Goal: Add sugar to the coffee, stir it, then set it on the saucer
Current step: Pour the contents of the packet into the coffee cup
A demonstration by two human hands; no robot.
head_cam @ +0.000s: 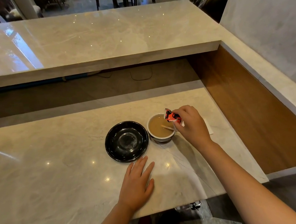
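Note:
A small white-rimmed cup of light brown coffee stands on the marble counter, with a wooden stir stick leaning in it. My right hand pinches a red and white sugar packet tilted over the cup's right rim. Just left of the cup, almost touching it, lies a glossy black saucer. My left hand rests flat on the counter in front of the saucer, fingers spread, holding nothing.
A white napkin lies partly hidden behind my right hand. A raised marble bar ledge runs across the back, with a dark gap below it. A wooden side panel bounds the counter on the right. The counter's front edge is close to me.

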